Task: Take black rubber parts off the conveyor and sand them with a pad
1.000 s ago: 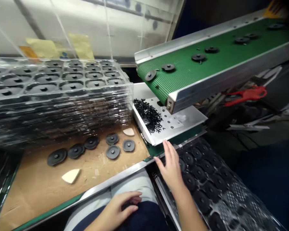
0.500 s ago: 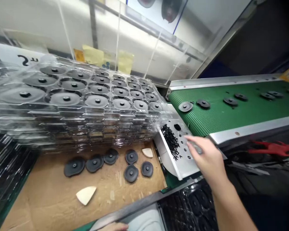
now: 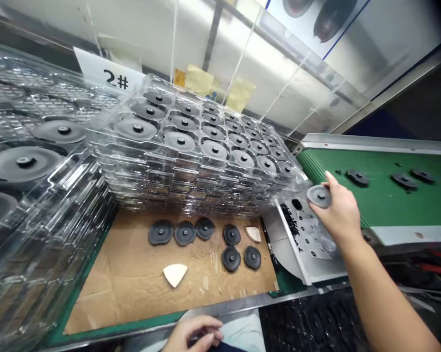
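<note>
My right hand (image 3: 340, 208) is closed on a round grey disc (image 3: 319, 195) with a small raised stub in its middle, pinched at the edge between thumb and fingers. It hangs over the near end of the green conveyor belt (image 3: 389, 210), above the white bin (image 3: 292, 244) of small black parts (image 3: 291, 222). Low at the front edge, my left hand (image 3: 196, 335) rests near my lap, its fingers loosely bent and the thumb apart, with nothing visible in it. Several dark discs (image 3: 231, 258) lie on the cardboard sheet (image 3: 132, 288).
Clear plastic trays (image 3: 191, 171) filled with grey discs stand stacked behind the cardboard, with another stack (image 3: 59, 205) at left. Two cream wedge-shaped pieces (image 3: 175, 275) lie on the cardboard. More discs (image 3: 404, 181) sit on the belt. A red-handled tool (image 3: 438, 269) is at far right.
My right hand has gone from over the white bin to the belt's near end and now holds a grey disc. The view has turned left, showing more of my left hand.
</note>
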### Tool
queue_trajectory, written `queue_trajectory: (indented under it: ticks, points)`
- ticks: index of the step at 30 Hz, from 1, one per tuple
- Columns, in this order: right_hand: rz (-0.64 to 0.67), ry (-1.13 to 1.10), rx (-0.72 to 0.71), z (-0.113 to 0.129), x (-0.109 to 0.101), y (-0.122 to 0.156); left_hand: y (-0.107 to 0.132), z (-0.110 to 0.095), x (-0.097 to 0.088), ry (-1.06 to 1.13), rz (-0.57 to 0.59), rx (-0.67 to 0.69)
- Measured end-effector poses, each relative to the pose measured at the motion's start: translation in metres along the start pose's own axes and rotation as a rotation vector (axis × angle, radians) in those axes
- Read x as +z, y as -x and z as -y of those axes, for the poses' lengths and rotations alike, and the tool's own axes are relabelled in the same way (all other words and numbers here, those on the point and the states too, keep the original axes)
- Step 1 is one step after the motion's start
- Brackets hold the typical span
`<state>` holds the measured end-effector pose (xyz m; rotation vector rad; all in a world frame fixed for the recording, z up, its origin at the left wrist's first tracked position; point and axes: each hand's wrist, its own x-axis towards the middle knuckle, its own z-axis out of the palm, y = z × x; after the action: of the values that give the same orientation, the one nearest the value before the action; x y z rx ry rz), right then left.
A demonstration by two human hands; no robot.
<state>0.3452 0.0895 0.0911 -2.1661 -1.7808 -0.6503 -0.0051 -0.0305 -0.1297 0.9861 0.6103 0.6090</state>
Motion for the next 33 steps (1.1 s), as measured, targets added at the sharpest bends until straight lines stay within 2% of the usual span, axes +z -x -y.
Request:
queue_trajectory:
  ticks: [2, 4, 7, 10, 14, 19, 24, 27, 33]
  points:
    - [0.011, -0.094, -0.049, 0.026, -0.013, 0.046, 0.0, -0.014, 0.0, 0.055, -0.008, -0.03]
    - [-0.03, -0.266, -0.109, 0.055, -0.023, 0.091, -0.003, -0.031, 0.001, 0.107, -0.017, -0.049]
    - [0.119, -0.552, -0.16, 0.098, -0.027, 0.139, -0.011, -0.06, 0.01, 0.284, -0.013, 0.024]
    - [0.233, -0.777, -0.229, 0.132, -0.021, 0.162, -0.017, -0.081, 0.028, 0.478, -0.011, 0.169]
    - [0.283, -0.976, -0.252, 0.157, -0.011, 0.172, -0.012, -0.09, 0.047, 0.57, -0.085, 0.179]
    - [0.285, -1.108, -0.204, 0.165, -0.006, 0.179, -0.002, -0.09, 0.054, 0.531, -0.21, 0.2]
    - [0.246, -1.154, -0.163, 0.161, -0.005, 0.182, -0.003, -0.098, 0.067, 0.479, -0.308, 0.038]
    - [0.231, -1.134, -0.154, 0.155, -0.006, 0.182, -0.007, -0.099, 0.075, 0.482, -0.343, 0.001]
    - [0.032, -1.07, -0.32, 0.135, -0.011, 0.193, -0.017, -0.099, 0.081, 0.531, -0.399, 0.012]
